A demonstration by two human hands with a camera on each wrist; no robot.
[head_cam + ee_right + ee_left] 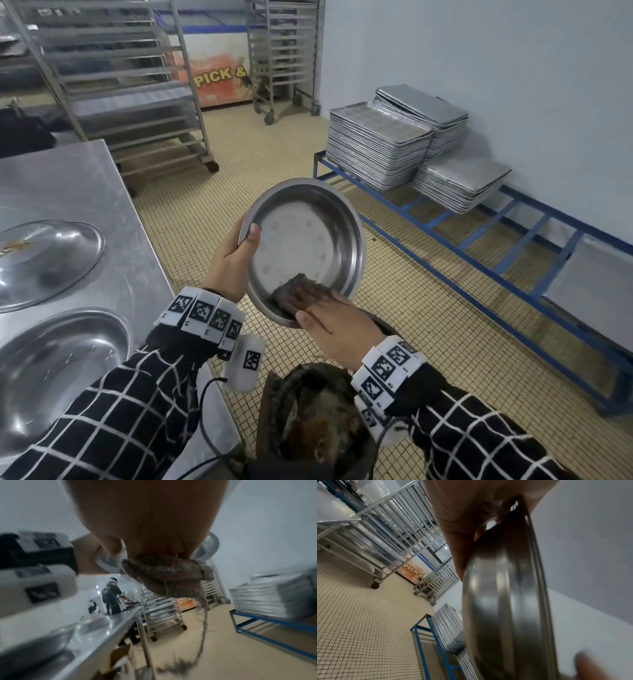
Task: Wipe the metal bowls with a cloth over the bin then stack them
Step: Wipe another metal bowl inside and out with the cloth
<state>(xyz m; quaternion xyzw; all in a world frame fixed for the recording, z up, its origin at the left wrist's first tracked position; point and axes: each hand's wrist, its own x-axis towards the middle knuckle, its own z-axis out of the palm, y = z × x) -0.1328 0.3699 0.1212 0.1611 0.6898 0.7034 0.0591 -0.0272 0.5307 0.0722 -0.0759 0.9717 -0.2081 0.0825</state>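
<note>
- The left hand (230, 263) gripped the round, shallow metal bowl (305, 250) by its rim, thumb inside, tilted above the dirty dark bin (318, 421).
- The right hand (334, 327) pressed the grubby brown cloth (291, 291) flat against the lower wall.
- Push too hard and that one-sided grip could slip, dropping the bowl into the bin.
- The cloth's frayed threads (202, 632) might snag.

Head view downward; wrist views close

Black sleeves (113, 407) with white grid; white tag-printed wristbands (202, 313).
</note>
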